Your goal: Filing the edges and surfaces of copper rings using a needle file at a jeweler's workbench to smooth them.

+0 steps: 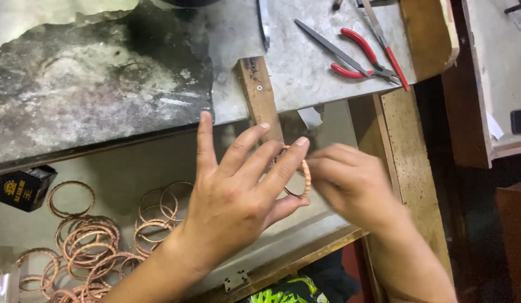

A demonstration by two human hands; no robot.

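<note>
Nearest the head camera, the left hand (232, 202) reaches in from the lower left, its back turned up and its fingers fanned apart. Its grip is narrow only at the front: the middle and ring fingertips press on the near side of a copper-coloured bangle (297, 174), and the thumb tucks in under the ring. The index finger stands free, pointing up toward the wooden bench peg (260, 98).

From the lower right, the right hand (353, 182) meets the same bangle. It is blurred, so the exact finger placement cannot be told, but its fingers are drawn together and closed on the ring's right edge. Both hands thus hold one bangle between them, the left on its left and top, the right on its right. The ring stands roughly upright, its open face toward the left hand, just below the tip of the peg and above the drawer tray (131, 174).

Well apart to the lower left, a heap of loose bangles (92, 247) lies in that tray, beside a small dark box (22, 188). Red-handled pliers (361, 59) rest on the metal tabletop (305, 73) above, out of either hand's grasp.
</note>
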